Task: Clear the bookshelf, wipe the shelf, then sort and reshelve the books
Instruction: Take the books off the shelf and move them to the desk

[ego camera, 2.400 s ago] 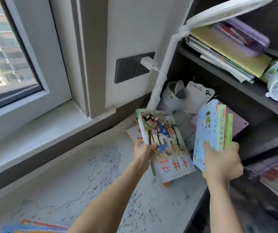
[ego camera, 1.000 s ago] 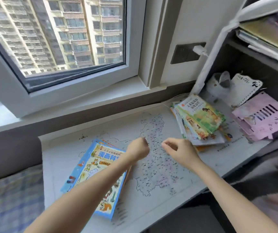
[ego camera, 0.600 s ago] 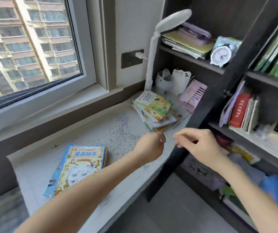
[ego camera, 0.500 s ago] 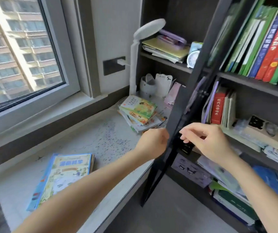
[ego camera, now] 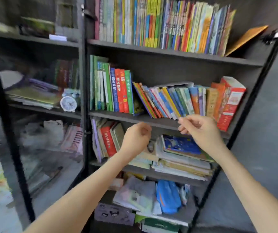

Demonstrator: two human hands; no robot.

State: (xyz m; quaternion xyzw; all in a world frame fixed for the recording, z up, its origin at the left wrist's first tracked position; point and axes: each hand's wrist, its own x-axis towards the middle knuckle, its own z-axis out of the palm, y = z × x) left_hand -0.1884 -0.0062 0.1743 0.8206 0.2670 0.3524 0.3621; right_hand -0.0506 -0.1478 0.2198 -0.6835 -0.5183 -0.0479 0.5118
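Through the head camera I looked at a dark bookshelf (ego camera: 168,53), its open bay packed on every level. My left hand (ego camera: 137,137) hung in front of the edge of the middle shelf (ego camera: 116,115), fingers curled in toward the palm with nothing in them. My right hand (ego camera: 198,130) was raised beside it, a little higher. Its fingers were half bent and loose, thumb near the forefinger, and it also held nothing. Neither hand touched a book.

On the middle shelf a block of upright books (ego camera: 113,89) stood at the left. A row of leaning books (ego camera: 166,101) tilted their tops toward it, and a red boxed set (ego camera: 230,101) closed the right end. My right hand was just below the leaning row. Further left, behind a glass door (ego camera: 39,132), sat a white alarm clock (ego camera: 68,103).

I judged the job to be in its first step, clearing, since this bay was full and no cloth was in view. The next move, as I read it, called for opening both hands and clamping a batch of the leaning books between them. One hand would need to brace the slanted side so the rest did not slide flat.
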